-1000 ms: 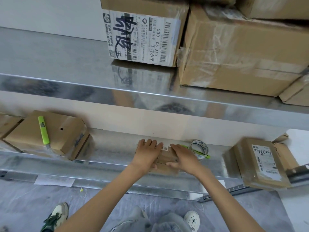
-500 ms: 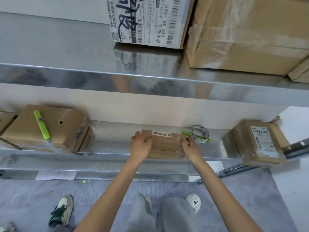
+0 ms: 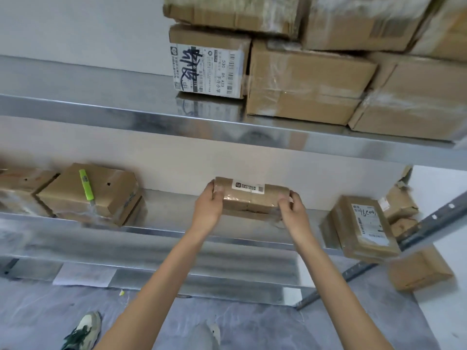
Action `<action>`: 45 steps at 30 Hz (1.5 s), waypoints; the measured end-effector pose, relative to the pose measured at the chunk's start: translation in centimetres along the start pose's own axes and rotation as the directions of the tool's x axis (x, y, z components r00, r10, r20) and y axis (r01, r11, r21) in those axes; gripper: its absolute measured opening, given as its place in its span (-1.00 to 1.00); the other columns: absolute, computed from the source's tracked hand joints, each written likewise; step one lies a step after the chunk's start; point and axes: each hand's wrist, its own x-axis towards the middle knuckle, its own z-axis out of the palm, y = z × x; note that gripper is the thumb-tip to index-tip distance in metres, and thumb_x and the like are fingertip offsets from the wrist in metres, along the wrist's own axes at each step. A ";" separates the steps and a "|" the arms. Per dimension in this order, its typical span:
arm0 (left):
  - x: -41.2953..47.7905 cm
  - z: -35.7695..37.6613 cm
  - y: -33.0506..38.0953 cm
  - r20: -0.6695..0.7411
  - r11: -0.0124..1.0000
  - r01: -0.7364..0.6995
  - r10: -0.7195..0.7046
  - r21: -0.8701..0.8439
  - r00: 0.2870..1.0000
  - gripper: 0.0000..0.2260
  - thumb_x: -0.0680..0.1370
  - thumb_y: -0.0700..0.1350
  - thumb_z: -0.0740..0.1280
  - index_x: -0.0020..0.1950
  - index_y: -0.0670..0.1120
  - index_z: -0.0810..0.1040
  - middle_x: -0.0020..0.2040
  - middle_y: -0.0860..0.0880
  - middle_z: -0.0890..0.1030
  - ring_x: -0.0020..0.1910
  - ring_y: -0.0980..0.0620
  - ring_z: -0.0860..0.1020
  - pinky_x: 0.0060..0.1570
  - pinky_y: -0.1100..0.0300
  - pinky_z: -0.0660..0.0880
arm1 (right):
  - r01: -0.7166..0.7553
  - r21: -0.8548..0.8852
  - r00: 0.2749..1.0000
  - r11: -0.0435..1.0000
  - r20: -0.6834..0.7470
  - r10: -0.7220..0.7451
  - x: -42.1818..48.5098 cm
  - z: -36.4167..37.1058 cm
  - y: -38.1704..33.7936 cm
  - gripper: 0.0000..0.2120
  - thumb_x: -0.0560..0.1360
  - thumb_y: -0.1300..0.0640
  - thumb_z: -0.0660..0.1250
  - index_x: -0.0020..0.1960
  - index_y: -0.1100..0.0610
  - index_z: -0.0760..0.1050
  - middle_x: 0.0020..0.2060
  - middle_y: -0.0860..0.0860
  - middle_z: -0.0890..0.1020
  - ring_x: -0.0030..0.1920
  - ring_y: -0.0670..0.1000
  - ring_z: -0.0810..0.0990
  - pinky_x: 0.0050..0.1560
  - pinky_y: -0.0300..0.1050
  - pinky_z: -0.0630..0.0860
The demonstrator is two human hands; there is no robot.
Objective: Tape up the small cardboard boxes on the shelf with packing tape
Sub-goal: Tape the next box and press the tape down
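- The small cardboard box [image 3: 252, 200] is held crosswise between the person's two hands. It is over the middle of the lower shelf [image 3: 164, 221], close to the pale back wall. Whether its underside touches the shelf cannot be told.
- The left hand [image 3: 207, 210] grips the box's left end. Its thumb [image 3: 218, 192] lies on the near upper face, and the other fingers wrap round the end, hidden behind the cardboard.
- The right hand [image 3: 294, 213] grips the right end, its fingers [image 3: 284, 199] curled over the near edge and pressed against the box.
- Clear tape glints across the top of the box. A white label [image 3: 249, 186] lies along its far upper edge, between the two hands and touched by neither.
- Further left on the same shelf stands a larger box [image 3: 106, 195], well apart from the hands. A green pen-shaped tool [image 3: 86, 183] lies on its top.
- A labelled parcel [image 3: 364, 228] sits at the right end of the shelf.
- The upper shelf [image 3: 113, 112] carries stacked taped cartons [image 3: 308, 82]. The marked carton [image 3: 209, 69] among them bears a white shipping label scrawled over in black.
- Below, a sneaker [image 3: 83, 329] stands on the grey floor.
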 end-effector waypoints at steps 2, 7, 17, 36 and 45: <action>-2.5 -0.2 1.8 -0.027 0.998 -0.064 0.064 0.002 0.998 -0.69 0.66 -0.11 0.14 0.39 -0.12 0.45 0.23 -0.10 0.50 0.23 -0.04 0.46 0.09 0.34 0.27 | 0.081 0.059 0.996 0.995 0.015 -0.082 -2.1 -2.5 -1.5 -0.69 0.60 0.09 0.15 0.33 0.08 0.34 0.06 0.02 0.58 -0.01 -0.03 0.52 -0.05 -0.20 0.42; -9.6 -1.1 6.3 -0.127 0.980 -0.192 0.198 0.057 0.972 -0.68 0.66 -0.10 0.14 0.42 -0.04 0.40 0.12 -0.05 0.35 -0.03 0.23 0.41 -0.08 0.46 0.21 | 0.179 0.087 0.981 0.980 0.060 -0.184 -7.4 -7.9 -3.5 -0.66 0.60 0.00 0.17 0.36 0.00 0.31 0.15 -0.04 0.56 0.15 -0.02 0.52 0.13 -0.12 0.45; -17.5 -4.1 16.1 -0.253 0.848 -0.529 0.506 -0.028 0.825 -0.68 0.59 0.08 0.22 0.28 -0.01 0.50 0.04 0.05 0.45 0.02 0.25 0.49 0.05 0.33 0.44 | 0.433 0.199 0.898 0.879 -0.007 -0.441 -13.7 -16.3 -11.6 -0.66 0.50 -0.11 0.22 0.27 -0.20 0.35 0.13 -0.20 0.57 0.14 -0.21 0.53 0.16 -0.17 0.43; 0.3 -18.7 31.5 -0.309 0.565 -0.802 0.811 0.196 0.496 -0.76 0.60 -0.09 0.27 0.25 0.11 0.47 0.12 0.20 0.55 0.12 0.30 0.51 0.00 0.49 0.44 | 0.823 -0.003 0.565 0.568 -0.104 -0.818 -3.2 -10.7 -34.1 -0.62 0.52 -0.05 0.26 0.31 -0.15 0.27 0.00 -0.31 0.51 -0.04 -0.43 0.50 -0.19 -0.50 0.42; 12.5 -19.9 32.1 -0.211 0.612 -0.750 0.791 0.253 0.574 -0.68 0.59 -0.07 0.29 0.35 -0.03 0.44 0.11 0.18 0.52 0.11 0.21 0.49 0.16 0.14 0.49 | 0.790 -0.231 0.572 0.568 -0.058 -0.818 5.3 -6.3 -37.5 -0.55 0.53 -0.09 0.24 0.39 -0.14 0.26 0.30 -0.16 0.45 0.31 -0.13 0.41 0.31 -0.09 0.40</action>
